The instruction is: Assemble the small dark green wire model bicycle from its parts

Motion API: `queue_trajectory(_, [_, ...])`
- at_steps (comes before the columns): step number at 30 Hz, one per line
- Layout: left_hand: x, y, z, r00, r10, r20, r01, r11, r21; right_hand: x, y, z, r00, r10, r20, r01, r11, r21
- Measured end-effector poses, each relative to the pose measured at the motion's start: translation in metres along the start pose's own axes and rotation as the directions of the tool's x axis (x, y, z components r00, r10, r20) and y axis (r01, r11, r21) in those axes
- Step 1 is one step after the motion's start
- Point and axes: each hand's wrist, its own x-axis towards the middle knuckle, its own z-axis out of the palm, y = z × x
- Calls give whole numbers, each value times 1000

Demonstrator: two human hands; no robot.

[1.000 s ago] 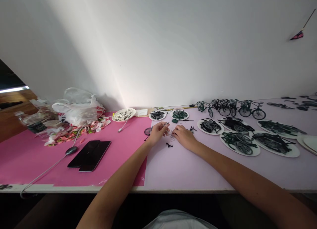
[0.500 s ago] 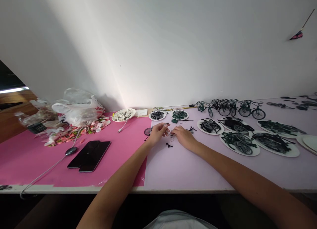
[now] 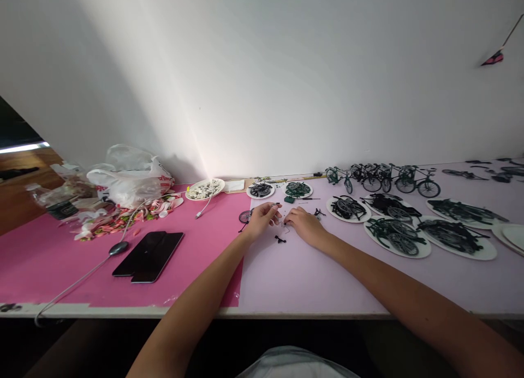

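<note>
Over the lilac tabletop, my left hand (image 3: 264,220) is closed in a pinch, with a small dark tip showing at its fingers; what it holds is too small to name. My right hand (image 3: 303,224) rests low beside it, fingertips pinched together at the table surface among tiny bits, and their contents are hidden. A toy bicycle wheel (image 3: 245,216) lies just left of my left hand. Below the gap between my hands is a small black part (image 3: 280,239). Another black part (image 3: 319,213) sits behind my right hand.
Plates of wheels (image 3: 261,190) and green parts (image 3: 298,190) stand behind. Several assembled toy bicycles (image 3: 421,183) line the wall, with plates of frames (image 3: 397,237) in front. At left are two phones (image 3: 153,256), a cable with a mouse-like puck (image 3: 118,249), petals and a plastic bag (image 3: 131,179).
My right hand has shifted very slightly, its fingertips lower at the table. My left hand keeps its pinch in nearly the same place.
</note>
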Motion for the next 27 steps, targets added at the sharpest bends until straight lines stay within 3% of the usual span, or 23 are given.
queue_trajectory(20, [-1,0,2,999,10,40,-11,1000,29,-4,-4,-4,999,-19,42,22,997,-71])
queue_trajectory(27, [-2,1,3,999,5,44,-7,999,40,-5,-5,-4,999,-35,-1,35,996,-78])
